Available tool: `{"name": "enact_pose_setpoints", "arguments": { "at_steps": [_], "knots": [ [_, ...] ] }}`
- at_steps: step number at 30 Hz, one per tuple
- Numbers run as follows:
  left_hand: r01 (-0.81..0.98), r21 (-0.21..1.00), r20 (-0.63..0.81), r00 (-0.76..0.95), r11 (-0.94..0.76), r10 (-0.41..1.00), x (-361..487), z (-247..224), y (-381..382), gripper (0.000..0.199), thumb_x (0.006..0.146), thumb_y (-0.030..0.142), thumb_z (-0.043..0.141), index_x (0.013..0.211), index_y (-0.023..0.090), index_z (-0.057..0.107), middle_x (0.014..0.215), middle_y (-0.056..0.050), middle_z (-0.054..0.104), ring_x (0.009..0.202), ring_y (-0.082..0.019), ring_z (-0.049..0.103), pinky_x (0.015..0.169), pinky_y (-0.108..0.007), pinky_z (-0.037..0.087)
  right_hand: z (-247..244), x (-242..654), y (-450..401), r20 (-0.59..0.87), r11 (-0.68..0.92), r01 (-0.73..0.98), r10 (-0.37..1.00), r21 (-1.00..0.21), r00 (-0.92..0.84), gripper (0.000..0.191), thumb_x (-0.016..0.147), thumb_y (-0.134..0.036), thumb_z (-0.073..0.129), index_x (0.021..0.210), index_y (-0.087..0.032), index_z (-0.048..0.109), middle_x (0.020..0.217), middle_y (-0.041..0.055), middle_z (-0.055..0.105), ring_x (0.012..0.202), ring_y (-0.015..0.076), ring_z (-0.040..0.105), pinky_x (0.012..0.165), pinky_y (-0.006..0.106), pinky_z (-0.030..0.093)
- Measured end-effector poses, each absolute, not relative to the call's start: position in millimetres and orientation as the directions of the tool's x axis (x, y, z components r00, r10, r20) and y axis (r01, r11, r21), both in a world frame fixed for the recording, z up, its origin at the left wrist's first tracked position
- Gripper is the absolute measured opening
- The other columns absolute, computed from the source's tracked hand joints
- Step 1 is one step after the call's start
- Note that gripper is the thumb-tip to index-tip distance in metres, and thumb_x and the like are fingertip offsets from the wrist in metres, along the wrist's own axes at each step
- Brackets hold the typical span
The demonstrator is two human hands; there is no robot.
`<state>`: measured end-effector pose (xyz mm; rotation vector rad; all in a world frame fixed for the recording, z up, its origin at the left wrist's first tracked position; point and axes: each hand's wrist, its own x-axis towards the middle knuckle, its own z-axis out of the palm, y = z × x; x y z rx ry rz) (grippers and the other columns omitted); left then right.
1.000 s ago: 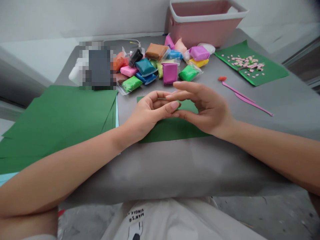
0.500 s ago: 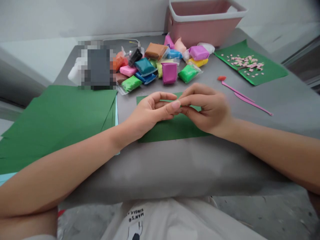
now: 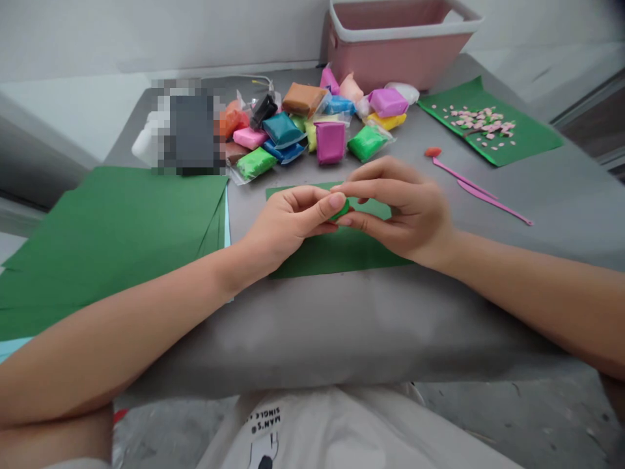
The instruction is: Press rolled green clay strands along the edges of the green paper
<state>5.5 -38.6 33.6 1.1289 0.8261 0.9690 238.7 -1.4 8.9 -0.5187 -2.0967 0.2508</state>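
Observation:
Between my fingertips is a small piece of bright green clay (image 3: 343, 210), partly hidden by the fingers. My left hand (image 3: 305, 215) is closed on it, thumb on top and fingers curled beneath. From the other side my right hand (image 3: 400, 205) pinches the same piece between thumb and fingertips. Both hands hover over a dark green paper sheet (image 3: 336, 256) that lies on the grey table (image 3: 312, 332).
Several packets of coloured clay, among them a magenta packet (image 3: 331, 142), lie behind my hands. A pink bin (image 3: 385, 62) stands at the back. Pink tools (image 3: 495, 203) and a blossom-tree picture (image 3: 532, 133) are at right. Green sheets (image 3: 107, 228) are stacked at left.
The green clay, hidden by my fingers before, now shows between them. My right thumb and fingers have spread a little and shifted slightly left.

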Motion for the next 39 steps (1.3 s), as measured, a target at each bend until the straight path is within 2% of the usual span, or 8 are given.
{"name": "enact_pose_setpoints", "arguments": {
  "at_steps": [6,12,17,22,26,29,35,39],
  "knots": [
    [-0.184,0.968,-0.089,0.387,0.172,0.918,4,34,-40,0.065,0.069,0.075,0.11,0.09,0.019,0.084,0.089,-0.001,0.081,0.085,-0.016,0.079,0.089,-0.031,0.071,13,237,-7,0.737,0.87,0.299,0.491,-0.391,-0.464,0.031,0.111,-0.057,0.083,0.13,-0.035,0.091,0.117,0.0059,0.086,0.102,0.0246,0.085,0.092,0.04,0.076],
    [-0.22,0.949,-0.132,0.378,0.228,0.916,6,35,-38,0.059,0.097,0.079,0.089,0.101,0.02,0.085,0.101,-0.006,0.087,0.116,-0.029,0.087,0.105,-0.042,0.072,6,232,-3,0.771,0.856,0.318,0.509,-0.407,-0.383,0.019,0.115,-0.038,0.077,0.125,-0.034,0.092,0.117,0.0058,0.087,0.1,0.0225,0.084,0.088,0.037,0.074],
    [-0.152,0.977,-0.061,0.477,0.151,0.877,3,35,-39,0.066,0.071,0.06,0.115,0.118,0.021,0.09,0.12,-0.007,0.091,0.124,-0.029,0.086,0.111,-0.038,0.068,4,227,-1,0.825,0.877,0.272,0.469,-0.395,-0.315,0.014,0.115,-0.031,0.077,0.114,-0.03,0.09,0.108,0.0038,0.085,0.092,0.0196,0.081,0.079,0.034,0.069],
    [-0.125,0.98,-0.08,0.464,0.155,0.882,2,34,-40,0.064,0.082,0.076,0.103,0.111,0.021,0.093,0.117,-0.009,0.092,0.116,-0.025,0.087,0.106,-0.035,0.069,9,227,-4,0.836,0.886,0.305,0.442,-0.35,-0.325,0.011,0.114,-0.031,0.08,0.108,-0.032,0.089,0.101,0.0024,0.085,0.086,0.0186,0.08,0.075,0.033,0.068],
    [-0.16,0.972,-0.082,0.447,0.17,0.891,4,35,-40,0.059,0.089,0.077,0.097,0.11,0.022,0.09,0.115,-0.008,0.091,0.122,-0.026,0.087,0.104,-0.035,0.07,10,230,-6,0.841,0.898,0.286,0.421,-0.334,-0.34,0.018,0.118,-0.038,0.075,0.128,-0.035,0.09,0.118,0.0062,0.088,0.102,0.0225,0.085,0.088,0.037,0.073],
    [-0.175,0.965,-0.094,0.468,0.196,0.879,6,35,-39,0.058,0.097,0.078,0.089,0.104,0.02,0.087,0.112,-0.009,0.09,0.126,-0.03,0.086,0.107,-0.039,0.071,10,234,-6,0.791,0.89,0.295,0.447,-0.347,-0.417,0.031,0.109,-0.05,0.086,0.137,-0.036,0.088,0.128,0.0073,0.087,0.112,0.0284,0.087,0.097,0.043,0.076],
    [-0.174,0.966,-0.085,0.489,0.192,0.868,5,34,-37,0.059,0.093,0.079,0.092,0.099,0.02,0.085,0.113,-0.01,0.089,0.129,-0.033,0.084,0.107,-0.041,0.07,15,235,-11,0.792,0.88,0.376,0.441,-0.29,-0.421,0.019,0.114,-0.028,0.078,0.126,-0.036,0.09,0.119,0.0024,0.093,0.103,0.023,0.09,0.094,0.035,0.076],
    [-0.16,0.969,-0.092,0.468,0.186,0.879,5,35,-37,0.062,0.084,0.081,0.099,0.095,0.021,0.088,0.101,-0.006,0.087,0.113,-0.026,0.086,0.098,-0.034,0.07,20,232,-16,0.842,0.902,0.351,0.384,-0.253,-0.38,0.025,0.112,-0.017,0.078,0.124,-0.034,0.091,0.104,-0.0024,0.092,0.087,0.0158,0.088,0.08,0.026,0.071]
  ]
}}
